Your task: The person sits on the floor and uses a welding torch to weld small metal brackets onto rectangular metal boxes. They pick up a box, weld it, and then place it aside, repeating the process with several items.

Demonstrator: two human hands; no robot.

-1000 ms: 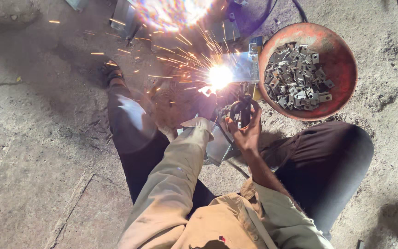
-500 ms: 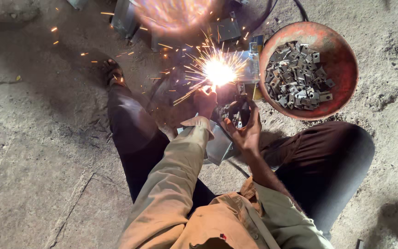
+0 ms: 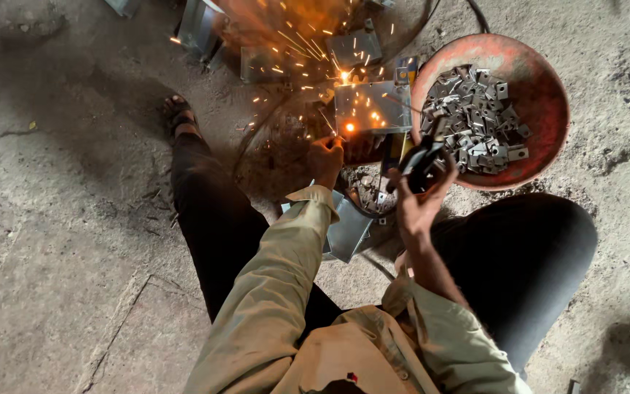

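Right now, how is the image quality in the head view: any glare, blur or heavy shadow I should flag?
Head view: the weld spark is a small blown-out spot, with orange haze and spark streaks washing out the top centre; the metal plate catches reflected glare; the left hand and right hand stay fairly sharp; the floor is dim, and the frame edges bend slightly.

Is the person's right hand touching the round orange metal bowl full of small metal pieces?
Apart. In the head view the right hand grips a black tool in front of the round orange metal bowl; the fingers stop short of its rim.
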